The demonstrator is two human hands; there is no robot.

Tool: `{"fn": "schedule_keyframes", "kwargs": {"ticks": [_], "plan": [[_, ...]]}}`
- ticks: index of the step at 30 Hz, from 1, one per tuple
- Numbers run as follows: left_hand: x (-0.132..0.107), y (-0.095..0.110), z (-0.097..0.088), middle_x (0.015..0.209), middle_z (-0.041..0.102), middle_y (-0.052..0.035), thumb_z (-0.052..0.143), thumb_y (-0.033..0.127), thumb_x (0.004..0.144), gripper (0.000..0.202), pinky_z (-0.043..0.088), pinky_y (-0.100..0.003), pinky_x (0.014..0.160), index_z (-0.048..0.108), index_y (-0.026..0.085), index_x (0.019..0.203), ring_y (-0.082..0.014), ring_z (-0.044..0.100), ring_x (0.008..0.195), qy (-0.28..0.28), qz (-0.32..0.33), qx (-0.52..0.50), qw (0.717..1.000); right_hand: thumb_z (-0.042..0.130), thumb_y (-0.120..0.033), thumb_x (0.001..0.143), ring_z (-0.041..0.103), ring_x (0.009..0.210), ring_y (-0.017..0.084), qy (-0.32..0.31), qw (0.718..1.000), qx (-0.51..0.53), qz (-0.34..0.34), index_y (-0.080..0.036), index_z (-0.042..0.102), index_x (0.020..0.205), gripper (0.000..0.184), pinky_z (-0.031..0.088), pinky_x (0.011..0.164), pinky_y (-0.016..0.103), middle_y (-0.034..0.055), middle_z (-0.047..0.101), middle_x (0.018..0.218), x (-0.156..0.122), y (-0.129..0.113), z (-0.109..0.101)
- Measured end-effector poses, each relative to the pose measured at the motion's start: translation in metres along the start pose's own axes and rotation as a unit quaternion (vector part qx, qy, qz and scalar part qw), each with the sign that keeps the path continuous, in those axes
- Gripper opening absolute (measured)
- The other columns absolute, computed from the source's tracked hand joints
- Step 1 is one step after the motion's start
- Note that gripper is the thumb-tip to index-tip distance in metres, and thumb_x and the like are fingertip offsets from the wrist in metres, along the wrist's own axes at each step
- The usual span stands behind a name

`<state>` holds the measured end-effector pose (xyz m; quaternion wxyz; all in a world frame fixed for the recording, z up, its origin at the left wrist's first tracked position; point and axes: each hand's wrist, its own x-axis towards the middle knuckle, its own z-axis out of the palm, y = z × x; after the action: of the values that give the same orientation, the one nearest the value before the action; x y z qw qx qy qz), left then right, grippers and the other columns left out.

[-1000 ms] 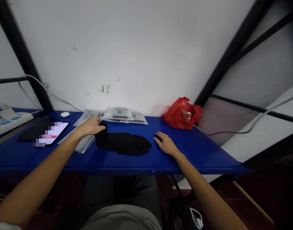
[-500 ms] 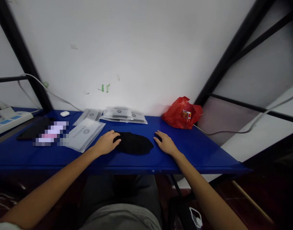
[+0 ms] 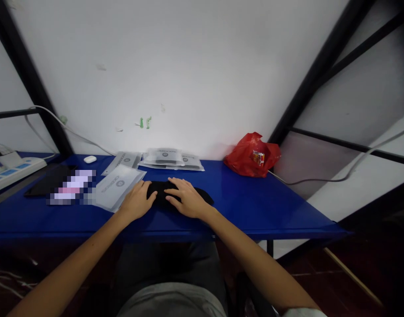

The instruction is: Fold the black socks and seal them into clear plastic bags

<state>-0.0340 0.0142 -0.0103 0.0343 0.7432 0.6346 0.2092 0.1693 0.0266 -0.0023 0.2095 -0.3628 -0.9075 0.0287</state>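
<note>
Black sock (image 3: 206, 195): lies on the blue desk (image 3: 261, 211), about midway along it and closer to the front edge than the back; its rounded end points towards the desk's right edge, showing past the fingers that cover its middle.
Left hand (image 3: 138, 200): rests at the sock's left end, thumb and fingers parted over the dark fabric; whether the fingertips pinch it or merely press, I cannot tell.
Right hand (image 3: 188, 200): lies palm down across the sock's middle, fingers spread towards the other hand, not closed round anything.
Gap between hands: narrow, with dark fabric showing in it; the two sit just beside each other, probably so that soft cloth is pressed flat and does not slide on a smooth top.
Frosted zip pouch (image 3: 119, 187): flat and slanted, printed face up, just beyond the left wrist, presumably for easy reach; contact with the wrist is unclear.
Printed packs (image 3: 164, 156): overlap along the back edge, seemingly set there out of the arms' way.
Desk's left part: phone (image 3: 73, 185), black tablet (image 3: 40, 187) and white earbud case (image 3: 89, 159), the power strip (image 3: 27, 167) lying beyond them, likely near for charging.
Red plastic bag (image 3: 244, 158): slumps near the back right corner, apart from both hands.
</note>
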Motion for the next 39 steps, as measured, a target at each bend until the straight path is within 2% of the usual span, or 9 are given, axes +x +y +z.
{"fn": "schedule_keyframes", "kwargs": {"ticks": [5,10,14,17,21,26,30,34,39], "plan": [[-0.001,-0.001,0.002,0.116,0.059,-0.0163,0.04,0.044,0.087,0.046,0.043,-0.037,0.087,0.053,0.011,0.115,-0.0288,0.055,0.109,-0.019,-0.07,-0.004,0.997,0.041,-0.039,0.093,0.036,0.133,0.027,-0.023,0.999,0.02,0.023,-0.023,0.06,0.121,0.038,0.027,0.108,0.052,0.0119,0.041,0.143,-0.004,0.014,0.005],[0.003,-0.002,-0.002,0.091,0.067,-0.0122,0.045,0.055,0.081,0.043,0.045,-0.033,0.068,0.061,0.015,0.087,-0.0283,0.063,0.089,-0.071,-0.128,-0.056,0.988,0.04,-0.039,0.094,0.035,0.134,0.028,-0.029,0.998,0.04,0.029,-0.023,0.058,0.124,0.039,0.027,0.108,0.052,0.0125,0.041,0.143,-0.01,0.021,0.01],[0.01,0.0,-0.001,0.079,0.066,-0.0064,0.057,0.051,0.074,0.035,0.043,-0.029,0.063,0.056,0.017,0.078,-0.0226,0.063,0.076,-0.065,-0.158,-0.167,0.971,0.039,-0.038,0.094,0.035,0.133,0.028,-0.037,0.998,0.037,0.033,-0.024,0.056,0.127,0.04,0.028,0.108,0.052,0.0126,0.043,0.141,-0.012,0.022,0.012],[0.016,0.006,0.007,0.076,0.065,-0.0037,0.065,0.045,0.069,0.032,0.043,-0.027,0.062,0.052,0.018,0.082,-0.0199,0.063,0.074,-0.046,-0.182,-0.243,0.952,0.041,-0.038,0.093,0.035,0.134,0.028,-0.042,0.998,0.03,0.03,-0.024,0.055,0.127,0.039,0.028,0.108,0.053,0.0117,0.045,0.14,-0.013,0.021,0.012],[0.023,0.012,0.011,0.077,0.063,-0.0021,0.068,0.029,0.065,0.029,0.043,-0.027,0.063,0.051,0.018,0.085,-0.018,0.061,0.073,-0.001,-0.187,-0.247,0.951,0.043,-0.035,0.092,0.038,0.132,0.026,-0.011,0.999,0.02,0.036,-0.022,0.057,0.124,0.038,0.029,0.108,0.05,0.0117,0.045,0.14,-0.017,0.025,0.003],[0.023,0.011,-0.013,0.086,0.063,-0.0033,0.063,0.021,0.067,0.023,0.042,-0.029,0.07,0.053,0.018,0.088,-0.0195,0.059,0.083,0.056,-0.141,-0.173,0.973,0.042,-0.037,0.092,0.045,0.126,0.024,0.084,0.988,-0.001,0.129,-0.018,0.058,0.123,0.039,0.035,0.106,0.045,0.0119,0.051,0.135,-0.039,0.061,-0.015],[0.018,0.016,-0.03,0.086,0.063,-0.0024,0.056,0.017,0.071,0.018,0.04,-0.03,0.068,0.053,0.021,0.089,-0.0208,0.058,0.083,0.094,-0.088,-0.096,0.987,0.044,-0.037,0.09,0.047,0.124,0.028,0.07,0.974,-0.051,0.211,-0.014,0.058,0.122,0.042,0.037,0.103,0.048,0.0166,0.052,0.132,-0.066,0.095,-0.018],[0.009,0.035,-0.026,0.091,0.061,-0.0021,0.052,0.009,0.073,0.022,0.042,-0.03,0.068,0.052,0.021,0.091,-0.0193,0.057,0.084,0.107,0.017,-0.033,0.994,0.043,-0.038,0.09,0.048,0.124,0.028,0.056,0.967,-0.061,0.243,-0.014,0.058,0.121,0.042,0.038,0.103,0.047,0.0162,0.054,0.131,-0.08,0.109,-0.011],[-0.004,0.066,-0.011,0.095,0.058,-0.0064,0.051,0.006,0.077,0.023,0.045,-0.032,0.069,0.054,0.018,0.096,-0.0227,0.056,0.09,0.096,0.134,0.101,0.981,0.044,-0.037,0.09,0.05,0.122,0.027,0.052,0.97,-0.064,0.229,-0.013,0.059,0.12,0.042,0.039,0.103,0.045,0.017,0.056,0.129,-0.079,0.106,-0.009]]}}
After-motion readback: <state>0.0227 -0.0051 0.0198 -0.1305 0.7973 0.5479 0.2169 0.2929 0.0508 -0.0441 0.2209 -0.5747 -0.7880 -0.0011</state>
